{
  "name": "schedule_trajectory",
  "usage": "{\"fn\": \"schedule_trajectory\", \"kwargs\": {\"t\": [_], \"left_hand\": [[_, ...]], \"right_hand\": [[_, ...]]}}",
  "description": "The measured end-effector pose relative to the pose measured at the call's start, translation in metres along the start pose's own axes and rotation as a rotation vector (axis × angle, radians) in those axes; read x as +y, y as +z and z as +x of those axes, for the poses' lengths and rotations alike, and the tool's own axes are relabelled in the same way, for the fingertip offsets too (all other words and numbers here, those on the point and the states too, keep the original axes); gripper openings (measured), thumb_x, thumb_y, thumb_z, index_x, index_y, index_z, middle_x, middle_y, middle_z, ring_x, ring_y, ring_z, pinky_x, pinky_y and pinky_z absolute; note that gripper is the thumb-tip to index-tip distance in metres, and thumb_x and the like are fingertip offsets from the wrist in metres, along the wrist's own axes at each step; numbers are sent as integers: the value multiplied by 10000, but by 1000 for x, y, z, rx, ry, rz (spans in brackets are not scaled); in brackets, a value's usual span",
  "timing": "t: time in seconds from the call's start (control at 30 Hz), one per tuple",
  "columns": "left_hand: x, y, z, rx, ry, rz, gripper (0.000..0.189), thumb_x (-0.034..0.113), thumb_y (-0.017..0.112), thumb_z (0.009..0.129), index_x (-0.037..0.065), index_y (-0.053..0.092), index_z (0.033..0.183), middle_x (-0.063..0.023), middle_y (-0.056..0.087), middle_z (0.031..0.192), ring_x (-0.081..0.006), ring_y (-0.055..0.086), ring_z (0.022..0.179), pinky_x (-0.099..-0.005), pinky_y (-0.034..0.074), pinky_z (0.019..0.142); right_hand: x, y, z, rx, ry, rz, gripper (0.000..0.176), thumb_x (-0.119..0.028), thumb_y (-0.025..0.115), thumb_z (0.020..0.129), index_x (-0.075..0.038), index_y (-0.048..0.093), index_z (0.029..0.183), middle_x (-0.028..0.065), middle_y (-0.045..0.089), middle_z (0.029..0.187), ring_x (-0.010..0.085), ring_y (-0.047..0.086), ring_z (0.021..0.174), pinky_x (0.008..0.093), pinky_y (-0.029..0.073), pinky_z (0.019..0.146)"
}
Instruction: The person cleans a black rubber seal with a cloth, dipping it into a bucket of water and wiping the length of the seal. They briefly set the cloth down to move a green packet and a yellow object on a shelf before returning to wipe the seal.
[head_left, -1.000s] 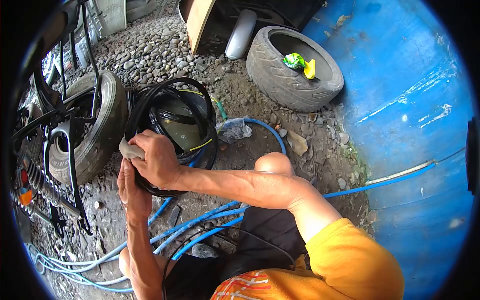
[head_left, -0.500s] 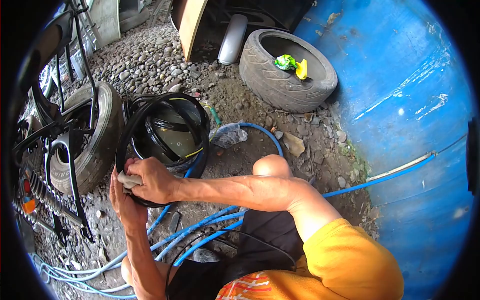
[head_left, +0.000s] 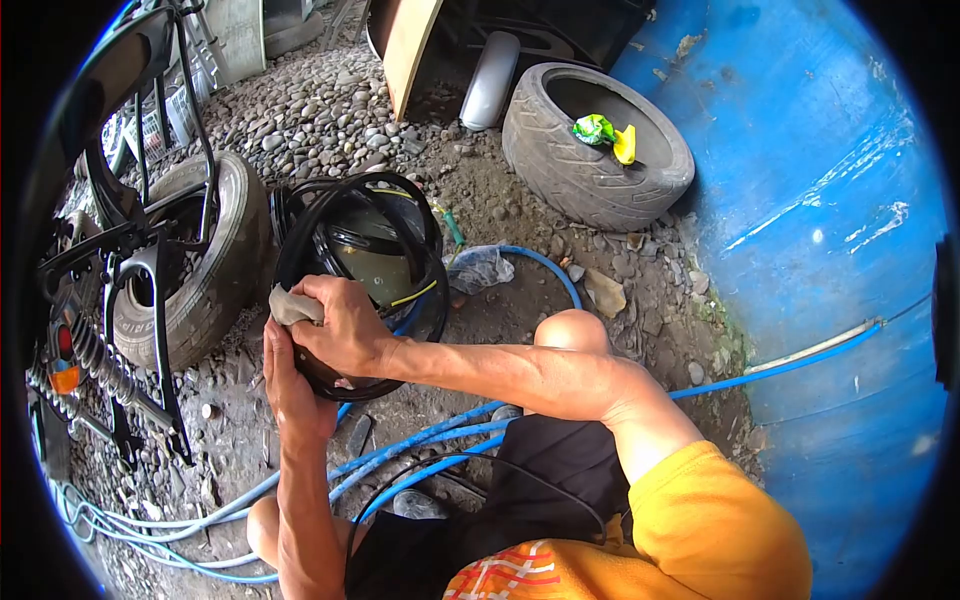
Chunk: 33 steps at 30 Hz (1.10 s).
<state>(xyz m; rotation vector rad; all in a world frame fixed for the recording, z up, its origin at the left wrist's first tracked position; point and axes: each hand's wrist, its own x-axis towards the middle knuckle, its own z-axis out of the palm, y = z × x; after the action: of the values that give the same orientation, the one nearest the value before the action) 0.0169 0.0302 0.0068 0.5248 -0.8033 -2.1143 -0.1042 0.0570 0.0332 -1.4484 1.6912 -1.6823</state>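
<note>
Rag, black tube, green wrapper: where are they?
rag [head_left: 290,306]: head view, its grey crumpled middle.
black tube [head_left: 318,205]: head view, its upper left curve.
green wrapper [head_left: 592,127]: head view, its green middle.

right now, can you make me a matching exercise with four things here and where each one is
Things:
1 rag
2 green-yellow wrapper
3 blue hoses
4 left hand

Places:
a inside the lying tyre
b across the dirt below the knee
c pressed by the right hand on the black rubber ring
d against the ring's lower edge

Pairs: 1-c, 2-a, 3-b, 4-d
</note>
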Motion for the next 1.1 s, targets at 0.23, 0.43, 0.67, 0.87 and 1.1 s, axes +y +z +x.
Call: {"fn": "schedule_trajectory", "kwargs": {"t": [0.23,0.43,0.67,0.87,1.1], "left_hand": [[13,5,-3,-51,-147,-45,592,493,441,1045,51,447,1440,-120,553,1382,-249,545,1267,-409,425,1092],[12,-4,3,-39,-52,25,493,343,515,1038,77,445,1446,-109,565,1377,-245,568,1243,-412,449,1068],[7,-7,2,26,-107,-12,424,153,559,1002,63,472,1407,-107,602,1283,-242,604,1179,-382,497,996],[14,-10,6,88,-111,-27,429,231,605,968,73,532,1359,-73,634,1268,-247,625,1128,-429,500,984],[17,-8,9,110,-147,10,447,341,608,966,81,572,1327,-69,666,1230,-235,634,1090,-393,494,946]], "right_hand": [[-5,-10,0,-323,127,-98,537,-153,657,795,77,523,1262,302,524,1267,430,555,1153,446,457,969],[-31,-27,11,-645,38,-196,995,-200,668,771,101,96,1528,355,239,1529,475,221,1456,482,201,1213],[-26,-54,19,-857,-86,-284,992,-201,654,768,95,103,1537,363,245,1541,460,195,1477,456,208,1223],[8,-145,66,-546,-125,-277,591,-153,693,793,117,539,1296,196,727,975,207,717,742,319,590,698],[118,-257,70,428,502,35,135,25,541,865,44,671,835,113,657,656,132,618,477,251,472,343]]}}
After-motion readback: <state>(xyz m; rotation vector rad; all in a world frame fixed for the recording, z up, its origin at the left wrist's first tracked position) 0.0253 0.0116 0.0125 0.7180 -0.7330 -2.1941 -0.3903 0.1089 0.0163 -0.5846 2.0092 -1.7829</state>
